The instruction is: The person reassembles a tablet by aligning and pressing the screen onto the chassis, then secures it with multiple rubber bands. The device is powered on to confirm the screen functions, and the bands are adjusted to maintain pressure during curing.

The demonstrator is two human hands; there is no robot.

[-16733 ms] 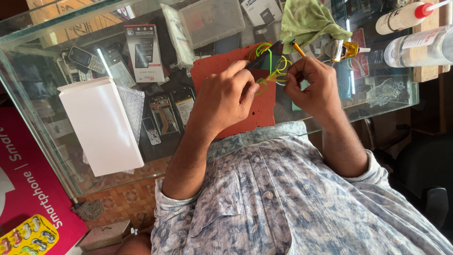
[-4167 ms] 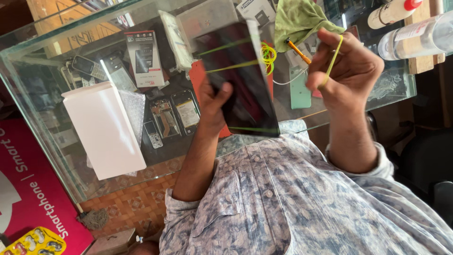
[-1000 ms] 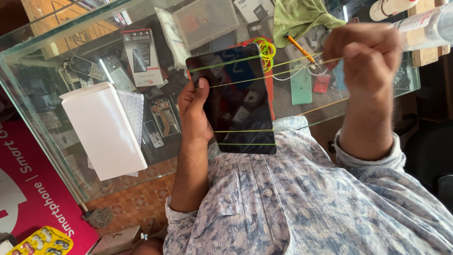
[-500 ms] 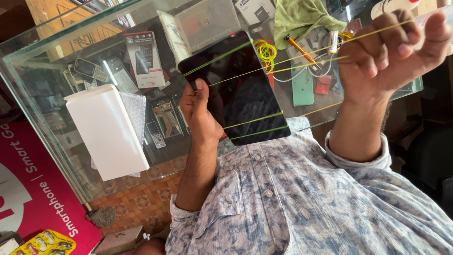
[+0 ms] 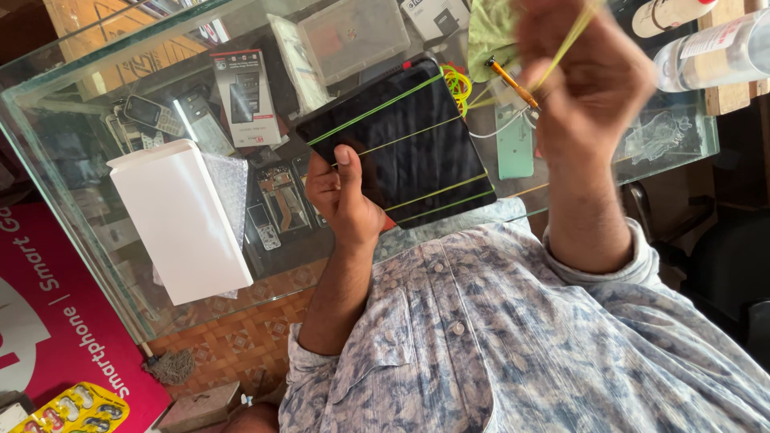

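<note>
My left hand [image 5: 343, 200] holds a black tablet [image 5: 401, 144] upright above the glass counter, with the thumb lying on its dark screen. Several thin yellow-green rubber bands [image 5: 417, 136] cross the tablet. My right hand [image 5: 585, 76] is raised to the tablet's right, fingers closed on a stretched yellow-green rubber band [image 5: 568, 44] that runs back toward the tablet's edge. A small heap of loose bands [image 5: 457, 80] lies on the glass behind the tablet.
A glass display counter [image 5: 48, 136] holds phones and parts below its top. On it lie a white box [image 5: 180, 224], a pale green phone [image 5: 515, 144], an orange-handled tool [image 5: 512, 80], a green cloth [image 5: 489, 32] and clear bottles [image 5: 714, 52]. A red poster [image 5: 48, 321] lies left.
My right hand has closed into a fist on the band and moved left, nearer the tablet. The tablet has tilted and shifted slightly in my left hand.
</note>
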